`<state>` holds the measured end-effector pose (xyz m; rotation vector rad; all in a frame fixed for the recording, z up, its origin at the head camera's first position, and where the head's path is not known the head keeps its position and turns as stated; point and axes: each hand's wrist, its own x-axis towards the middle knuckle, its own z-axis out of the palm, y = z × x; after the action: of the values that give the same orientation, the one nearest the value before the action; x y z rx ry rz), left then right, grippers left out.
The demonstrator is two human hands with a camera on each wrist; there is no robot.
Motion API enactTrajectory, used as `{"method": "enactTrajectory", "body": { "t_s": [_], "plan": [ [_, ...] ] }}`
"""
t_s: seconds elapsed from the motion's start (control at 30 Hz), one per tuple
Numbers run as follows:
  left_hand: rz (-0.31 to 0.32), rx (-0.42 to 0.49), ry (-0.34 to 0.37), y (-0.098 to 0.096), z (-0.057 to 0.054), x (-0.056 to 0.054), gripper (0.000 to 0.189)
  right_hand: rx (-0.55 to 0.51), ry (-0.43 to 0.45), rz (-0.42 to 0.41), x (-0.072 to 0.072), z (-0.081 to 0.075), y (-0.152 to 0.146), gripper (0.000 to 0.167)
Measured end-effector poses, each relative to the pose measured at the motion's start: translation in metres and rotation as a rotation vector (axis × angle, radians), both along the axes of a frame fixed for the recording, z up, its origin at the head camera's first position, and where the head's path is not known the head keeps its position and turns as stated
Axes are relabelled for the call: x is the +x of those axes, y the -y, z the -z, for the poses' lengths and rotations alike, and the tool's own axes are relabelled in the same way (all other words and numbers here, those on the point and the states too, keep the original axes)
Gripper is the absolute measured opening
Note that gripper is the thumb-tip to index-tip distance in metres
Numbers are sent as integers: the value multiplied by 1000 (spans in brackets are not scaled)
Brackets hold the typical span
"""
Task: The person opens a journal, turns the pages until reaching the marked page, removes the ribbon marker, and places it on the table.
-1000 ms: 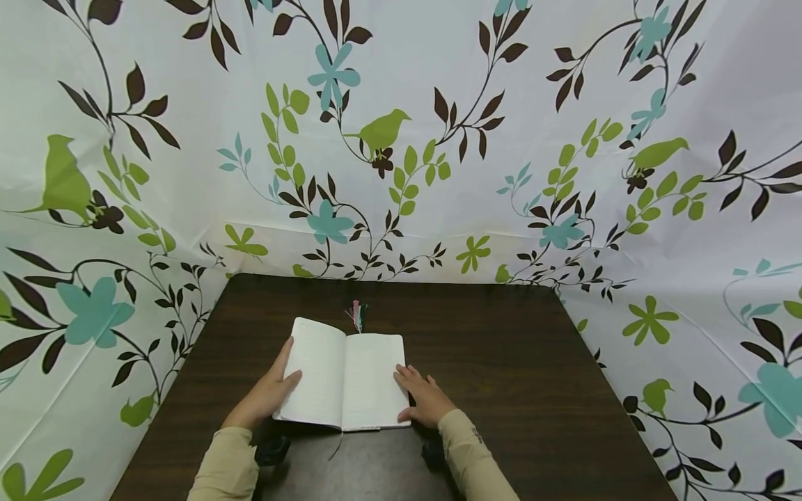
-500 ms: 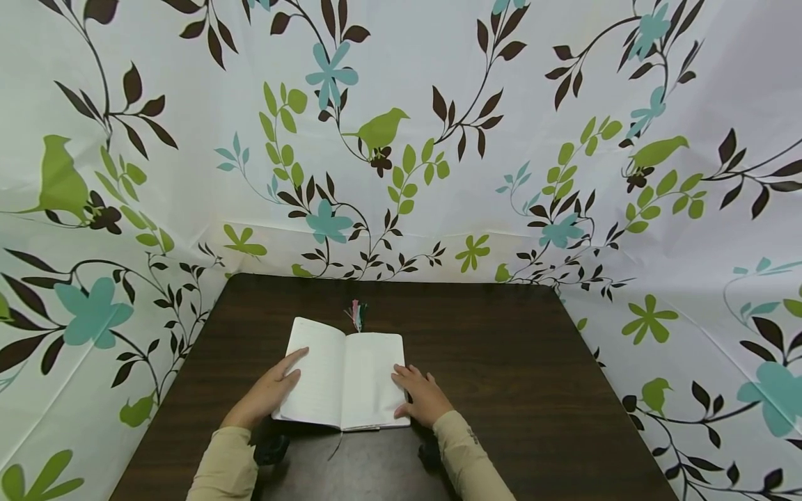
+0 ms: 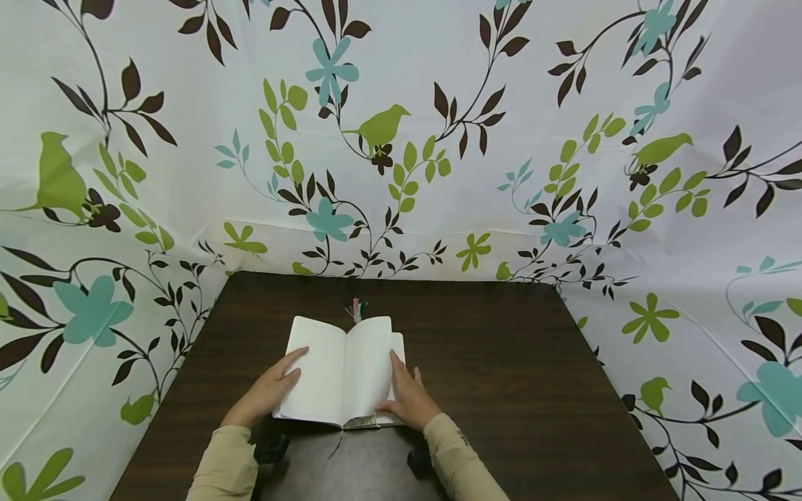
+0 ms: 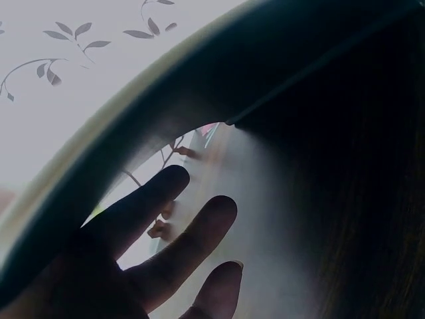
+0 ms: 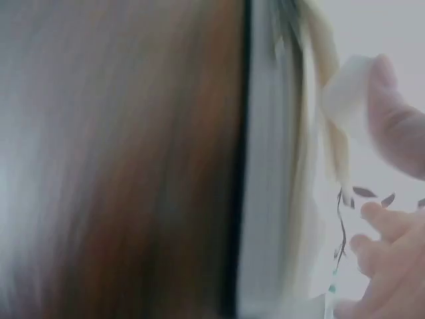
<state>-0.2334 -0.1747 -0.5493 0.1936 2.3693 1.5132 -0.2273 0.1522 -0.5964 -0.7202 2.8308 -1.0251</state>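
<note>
An open notebook (image 3: pixel 316 372) with pale, blank-looking pages lies in the middle of the head view. My left hand (image 3: pixel 268 393) grips its left side, thumb and one finger over the page. In the left wrist view, other fingers (image 4: pixel 189 249) spread below the dark cover (image 4: pixel 156 106). On the right, my right hand (image 3: pixel 413 400) pinches a page (image 3: pixel 370 369) at its outer edge; this page curves up, and another right-hand page (image 3: pixel 397 344) shows behind it. The right wrist view, blurred, has the thumb (image 5: pixel 398 126) beside the page block (image 5: pixel 269 179).
The notebook rests on a dark wooden table (image 3: pixel 501 376). A pink and green tassel (image 3: pixel 357 309) sticks out past its top edge, and a thin cord (image 3: pixel 336 445) hangs from the bottom. Patterned cloth (image 3: pixel 401 139) with leaves and birds surrounds the table.
My right hand has moved left and turned, raising a page off the right side. My left hand first brought a finger up onto the left page, then stayed there.
</note>
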Motion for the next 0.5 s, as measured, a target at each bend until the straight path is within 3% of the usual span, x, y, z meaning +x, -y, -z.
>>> {"method": "enactTrajectory", "body": {
  "t_s": [0.13,0.23,0.4,0.5],
  "plan": [
    [4,0,-6,0,-1,-1,52,-301,162,-88,3,-8,15,118],
    [6,-1,-11,0,-1,-1,52,-449,299,-132,7,-13,27,120],
    [3,-2,-16,-1,0,-2,53,-373,289,-97,14,-18,42,125],
    [0,-5,-8,0,2,-3,53,-235,177,-69,17,-15,49,129]
  ]
}}
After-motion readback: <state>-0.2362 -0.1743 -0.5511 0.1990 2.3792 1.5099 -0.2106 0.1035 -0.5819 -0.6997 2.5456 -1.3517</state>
